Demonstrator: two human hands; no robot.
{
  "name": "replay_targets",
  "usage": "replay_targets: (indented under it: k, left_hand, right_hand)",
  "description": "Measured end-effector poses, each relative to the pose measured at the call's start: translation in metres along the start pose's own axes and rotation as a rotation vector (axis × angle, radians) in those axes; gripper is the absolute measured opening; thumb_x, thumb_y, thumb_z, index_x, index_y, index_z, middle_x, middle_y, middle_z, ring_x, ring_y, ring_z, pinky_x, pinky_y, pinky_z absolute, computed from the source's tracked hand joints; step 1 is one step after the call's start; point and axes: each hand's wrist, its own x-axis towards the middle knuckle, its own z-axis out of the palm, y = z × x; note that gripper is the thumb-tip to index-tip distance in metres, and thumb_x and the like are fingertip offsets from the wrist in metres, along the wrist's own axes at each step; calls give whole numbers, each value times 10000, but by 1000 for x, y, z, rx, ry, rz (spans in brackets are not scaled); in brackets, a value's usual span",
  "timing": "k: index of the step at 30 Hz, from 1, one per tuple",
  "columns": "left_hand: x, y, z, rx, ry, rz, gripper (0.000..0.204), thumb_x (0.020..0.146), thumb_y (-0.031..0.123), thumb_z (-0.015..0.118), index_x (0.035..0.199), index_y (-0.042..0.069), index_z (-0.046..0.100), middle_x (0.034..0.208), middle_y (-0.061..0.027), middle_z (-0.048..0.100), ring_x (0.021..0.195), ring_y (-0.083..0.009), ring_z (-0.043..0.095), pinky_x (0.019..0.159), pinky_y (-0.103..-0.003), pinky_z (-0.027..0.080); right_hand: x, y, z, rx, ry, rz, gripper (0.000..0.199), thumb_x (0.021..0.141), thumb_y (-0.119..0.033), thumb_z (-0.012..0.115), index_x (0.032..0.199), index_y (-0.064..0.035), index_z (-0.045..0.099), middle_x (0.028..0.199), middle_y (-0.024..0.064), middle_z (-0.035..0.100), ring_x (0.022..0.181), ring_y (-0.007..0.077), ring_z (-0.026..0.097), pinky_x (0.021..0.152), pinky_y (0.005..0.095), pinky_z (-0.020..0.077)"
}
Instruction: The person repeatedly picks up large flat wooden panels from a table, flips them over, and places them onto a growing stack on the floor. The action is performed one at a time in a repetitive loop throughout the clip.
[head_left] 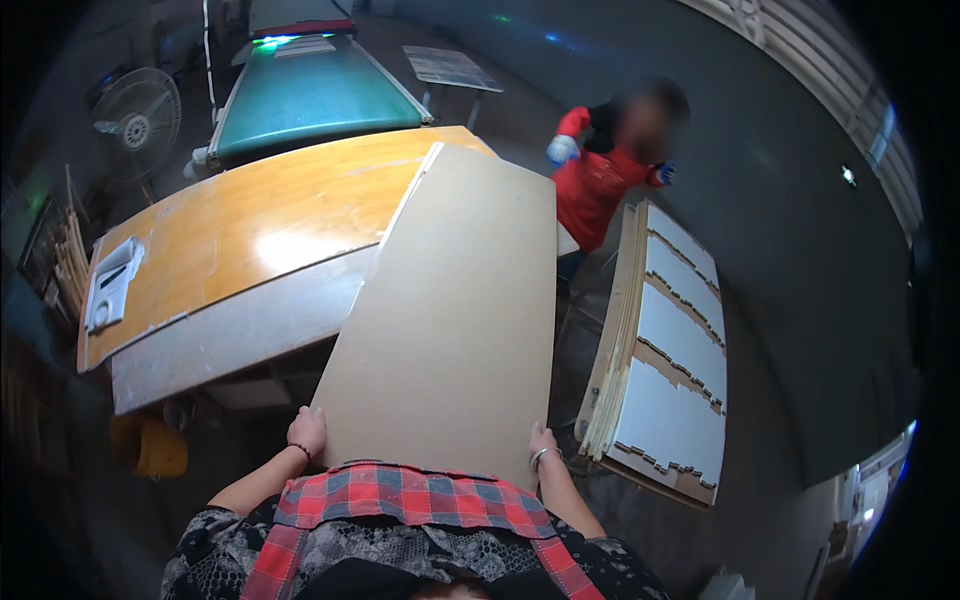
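Across the bench's (230, 240) near right corner leans a beige board (450, 310); left hand (307, 432) and right hand (543, 445) clasp its lower corners, arms reaching forward.

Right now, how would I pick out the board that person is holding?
Find the big orange-brown worktable in the middle. A long, plain beige board leans on its right edge, running down to the person's left hand and right hand. Unlike the white stacked panels to its right, its edges are smooth.
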Motion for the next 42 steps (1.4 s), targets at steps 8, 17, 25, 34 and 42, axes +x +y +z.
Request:
replay_targets:
  k: [8,17,25,34,42]
  left_hand:
    - [141,30,-38,-268,-408,88,477,857,388,465,1053,-45,506,938,-208,611,880,-305,607,765,-410,477]
    - [137,60,-68,-894,-818,-226,503,903,450,413,1142,24,530,1092,-119,588,959,-230,577,844,-368,445]
    - [169,58,-9,-846,-591,14,369,910,336,457,1055,6,534,948,-84,613,832,-189,586,746,-351,473]
    - [221,134,-134,-534,-696,357,374,908,325,443,997,-10,583,896,-45,603,772,-126,554,705,-289,459]
    - [67,272,-368,-711,-811,1080,435,821,83,460,1242,5,383,945,-77,545,811,-129,547,731,-270,461]
  right_hand:
    - [26,-30,41,120,-144,6,768,859,-615,257,1144,52,511,1099,237,566,1074,346,521,878,372,410]
    - [-6,-18,44,137,-42,258,893,816,-699,181,1090,67,550,1056,220,592,1055,326,537,877,361,411]
    - [44,-9,39,268,-120,133,756,882,-587,210,1126,59,518,1075,233,574,1063,347,519,890,382,406]
    - [-6,-66,90,215,153,200,618,900,-509,271,988,39,543,1013,286,561,985,411,531,835,476,424]
    - [-43,-233,217,700,-178,24,713,911,-519,168,1061,47,575,1067,253,568,1040,360,535,894,401,396]
